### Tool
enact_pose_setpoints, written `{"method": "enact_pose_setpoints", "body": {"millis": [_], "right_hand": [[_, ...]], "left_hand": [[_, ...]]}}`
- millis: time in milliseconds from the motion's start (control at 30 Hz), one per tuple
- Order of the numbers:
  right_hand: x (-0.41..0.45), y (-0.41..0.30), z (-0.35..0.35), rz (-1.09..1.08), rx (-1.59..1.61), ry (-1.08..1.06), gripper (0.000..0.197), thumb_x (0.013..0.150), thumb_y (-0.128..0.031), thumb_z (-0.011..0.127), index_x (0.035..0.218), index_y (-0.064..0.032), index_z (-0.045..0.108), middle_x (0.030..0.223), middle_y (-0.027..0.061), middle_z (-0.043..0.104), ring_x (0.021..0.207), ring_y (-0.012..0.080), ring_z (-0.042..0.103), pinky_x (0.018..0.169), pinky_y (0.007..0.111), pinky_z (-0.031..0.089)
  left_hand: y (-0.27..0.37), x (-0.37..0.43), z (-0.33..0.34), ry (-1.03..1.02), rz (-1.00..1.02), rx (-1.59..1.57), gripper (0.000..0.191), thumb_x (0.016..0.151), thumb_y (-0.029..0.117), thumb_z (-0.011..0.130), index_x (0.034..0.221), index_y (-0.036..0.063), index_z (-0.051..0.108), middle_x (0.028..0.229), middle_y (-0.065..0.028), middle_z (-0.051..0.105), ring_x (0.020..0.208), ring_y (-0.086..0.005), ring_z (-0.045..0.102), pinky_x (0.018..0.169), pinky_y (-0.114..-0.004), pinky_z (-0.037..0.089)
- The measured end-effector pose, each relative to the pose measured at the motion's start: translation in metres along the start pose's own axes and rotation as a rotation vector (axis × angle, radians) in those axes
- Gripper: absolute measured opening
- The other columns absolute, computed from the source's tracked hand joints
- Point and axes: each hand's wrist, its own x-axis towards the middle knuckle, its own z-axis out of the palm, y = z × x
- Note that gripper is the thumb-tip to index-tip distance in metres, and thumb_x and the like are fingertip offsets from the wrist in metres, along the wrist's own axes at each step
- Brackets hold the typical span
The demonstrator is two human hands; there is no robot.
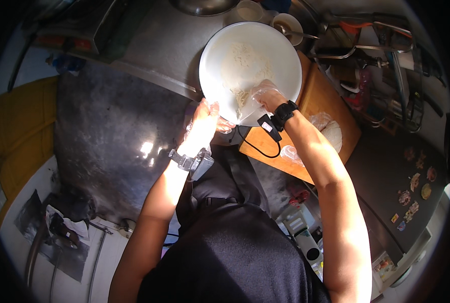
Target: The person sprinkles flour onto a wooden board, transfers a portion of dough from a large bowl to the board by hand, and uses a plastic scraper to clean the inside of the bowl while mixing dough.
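Note:
A large white bowl (213, 53) holds flour and shaggy bits of dough (242, 55). At its near left rim is my left hand (206, 117), in a clear plastic glove, with the thumb over the edge and the fingers beneath. My right hand (266, 92), also gloved in clear plastic, is inside the bowl with its fingers curled, close to a strip of dough (242, 96). Whether dough is inside that curled hand is hidden. Each wrist wears a black strap with a small device.
Under the bowl's right side lies a wooden board (259, 146) with a pale dough lump (333, 134) and clear plastic (291, 153). Beyond the bowl stand a cup (249, 11) and a container with a spoon (287, 26). A metal rack (395, 49) holds utensils on the right.

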Motion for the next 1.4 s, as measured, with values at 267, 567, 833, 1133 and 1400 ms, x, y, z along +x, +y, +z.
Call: {"method": "enact_pose_setpoints", "body": {"millis": [267, 567, 833, 1133, 1400], "right_hand": [[0.024, -0.025, -0.034, 0.074, 0.277, 0.146, 0.01, 0.064, -0.008, 0.065, 0.072, -0.0035, 0.063, 0.082, 0.016, 0.066, 0.084, 0.0404, 0.063, 0.074, 0.047, 0.051], [0.076, -0.012, 0.03, 0.199, 0.331, 0.524, 0.002, 0.071, -0.008, 0.061, 0.072, -0.0055, 0.06, 0.078, 0.0154, 0.061, 0.075, 0.0357, 0.059, 0.063, 0.041, 0.048], [0.062, 0.013, -0.008, 0.443, 2.18, 0.683, 0.012, 0.089, -0.001, 0.054, 0.087, -0.0038, 0.066, 0.089, 0.0079, 0.063, 0.08, 0.022, 0.06, 0.069, 0.033, 0.049], [-0.01, 0.011, -0.032, 1.038, 1.977, 0.376, 0.003, 0.086, -0.007, 0.067, 0.087, -0.0042, 0.065, 0.073, 0.0057, 0.057, 0.058, 0.0164, 0.054, 0.047, 0.029, 0.044], [-0.019, 0.015, 0.0, 0.81, 2.046, 0.407, 0.007, 0.091, -0.005, 0.06, 0.092, -0.0004, 0.065, 0.08, 0.0078, 0.063, 0.06, 0.0162, 0.056, 0.05, 0.027, 0.046]], "left_hand": [[0.004, -0.002, -0.003, -0.021, -0.002, 0.036, 0.035, 0.106, 0.028, 0.046, 0.114, -0.0053, 0.042, 0.079, -0.0224, 0.068, 0.07, -0.0273, 0.072, 0.064, -0.033, 0.061], [-0.004, 0.008, -0.004, -0.098, -0.024, 0.015, 0.039, 0.105, 0.029, 0.048, 0.127, -0.0031, 0.043, 0.094, -0.0204, 0.068, 0.074, -0.0269, 0.073, 0.066, -0.033, 0.062], [-0.008, 0.007, -0.004, -0.068, -0.019, 0.029, 0.045, 0.104, 0.037, 0.049, 0.124, -0.0029, 0.044, 0.092, -0.0177, 0.068, 0.079, -0.0245, 0.072, 0.066, -0.032, 0.061], [0.005, -0.038, 0.021, 0.069, 0.173, 0.921, 0.029, 0.084, 0.026, 0.078, 0.091, 0.0017, 0.065, 0.071, -0.0082, 0.065, 0.061, -0.0196, 0.065, 0.057, -0.03, 0.053], [0.018, -0.015, 0.047, -0.078, 0.764, 1.336, 0.019, 0.078, 0.019, 0.077, 0.092, 0.0106, 0.067, 0.097, -0.0092, 0.063, 0.093, -0.0281, 0.064, 0.073, -0.04, 0.056]]}}
